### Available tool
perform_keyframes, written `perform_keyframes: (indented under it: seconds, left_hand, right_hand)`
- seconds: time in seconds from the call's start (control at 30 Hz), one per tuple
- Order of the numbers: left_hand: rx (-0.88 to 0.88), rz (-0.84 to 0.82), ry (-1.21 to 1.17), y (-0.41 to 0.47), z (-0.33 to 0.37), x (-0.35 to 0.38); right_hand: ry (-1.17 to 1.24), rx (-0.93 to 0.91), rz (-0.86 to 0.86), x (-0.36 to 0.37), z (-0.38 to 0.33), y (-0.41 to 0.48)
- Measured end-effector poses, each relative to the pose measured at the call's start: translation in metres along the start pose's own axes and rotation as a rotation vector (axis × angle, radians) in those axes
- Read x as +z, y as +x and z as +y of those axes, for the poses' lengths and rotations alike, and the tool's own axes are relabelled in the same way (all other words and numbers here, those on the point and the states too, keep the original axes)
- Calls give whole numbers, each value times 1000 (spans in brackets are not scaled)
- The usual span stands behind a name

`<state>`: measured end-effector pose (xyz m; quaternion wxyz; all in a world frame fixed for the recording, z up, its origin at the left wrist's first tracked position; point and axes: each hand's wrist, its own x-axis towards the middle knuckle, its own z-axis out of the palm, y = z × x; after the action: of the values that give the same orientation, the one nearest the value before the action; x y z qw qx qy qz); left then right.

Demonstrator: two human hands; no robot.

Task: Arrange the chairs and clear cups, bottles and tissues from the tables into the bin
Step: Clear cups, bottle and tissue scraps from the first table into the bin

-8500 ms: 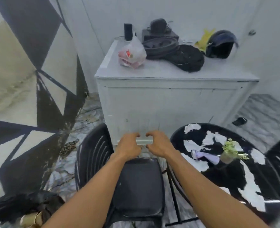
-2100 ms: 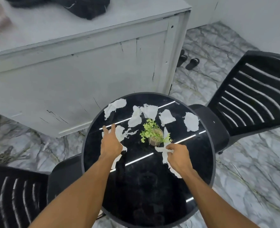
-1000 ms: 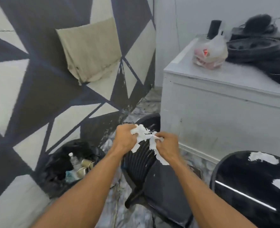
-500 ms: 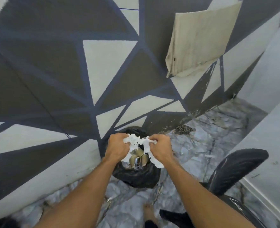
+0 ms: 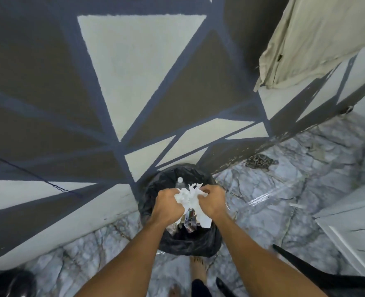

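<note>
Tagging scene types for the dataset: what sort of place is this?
Likely an indoor cafe or lounge corner: wall painted in geometric triangles, marble-pattern floor, and a black-bagged bin holding a bottle, with left hand and right hand gripping tissues over it.

tissues (image 5: pixel 188 195) above bin (image 5: pixel 190 243), bottle (image 5: pixel 180 183) inside

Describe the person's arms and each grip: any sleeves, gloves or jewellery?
The left forearm and right forearm are bare down to the frame's lower edge; no sleeve shows. The left grip and right grip wear no gloves, and no ring, watch, band or marking is visible on them.
</note>
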<state>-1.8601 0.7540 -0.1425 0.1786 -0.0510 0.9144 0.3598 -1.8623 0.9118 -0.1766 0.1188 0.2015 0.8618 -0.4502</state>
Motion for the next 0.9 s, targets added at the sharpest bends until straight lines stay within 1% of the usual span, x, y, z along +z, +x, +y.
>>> perform_keyframes:
  seconds: [0.07, 0.17, 0.23, 0.37, 0.53, 0.63, 0.73, 0.83, 0.9]
  left_hand:
    - [-7, -34, -25, 16, -4, 9]
    - [-42, -60, 10, 40, -15, 25]
    - [-19, -99, 38, 54, -25, 37]
    - [12, -123, 126, 80, -54, 61]
    - [38, -151, 224, 92, -76, 81]
    - [3, -243, 275, 92, -87, 91]
    - [-63, -373, 248, 90, -97, 100]
    - [-82, -406, 228, 87, -102, 107]
    - [-92, -426, 227, 84, -104, 110]
  right_hand:
    - [6, 61, -14, 7, 7, 14]
    - [-4, 133, -46, 21, 20, 32]
    - [-25, 158, -56, 32, 28, 41]
    - [-62, 175, -66, 52, 44, 59]
    - [-70, 191, -126, 72, 63, 72]
    - [-102, 185, -209, 77, 71, 75]
    - [-171, 165, -299, 79, 78, 76]
    - [-221, 187, -345, 79, 89, 74]
    - [-209, 220, -331, 80, 97, 72]
